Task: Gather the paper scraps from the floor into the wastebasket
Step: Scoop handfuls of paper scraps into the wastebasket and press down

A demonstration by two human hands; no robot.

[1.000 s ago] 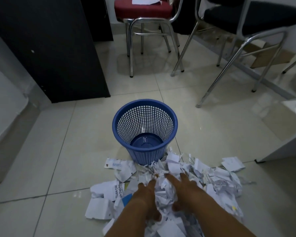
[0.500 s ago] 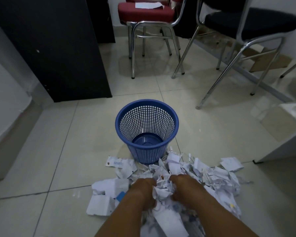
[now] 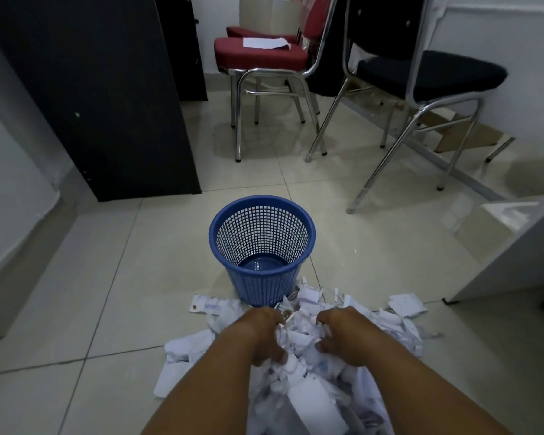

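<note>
A blue mesh wastebasket (image 3: 261,279) stands upright on the tiled floor, with nothing visible inside it. Just in front of it lies a heap of torn white paper scraps (image 3: 387,328). My left hand (image 3: 261,335) and my right hand (image 3: 346,335) are pressed together around a bunch of scraps (image 3: 299,337), fingers curled into the paper. The bunch sits just short of the basket's near side, and some sheets hang down from it between my forearms.
A black cabinet (image 3: 107,98) stands at the back left. A red chair (image 3: 264,54) with a paper sheet on its seat and a black chair (image 3: 431,76) stand behind the basket. A white unit (image 3: 515,246) juts in at the right.
My hands have closed around a bunch of scraps, drawn it together and raised it off the pile. The camera has tilted up, showing more of the chairs.
</note>
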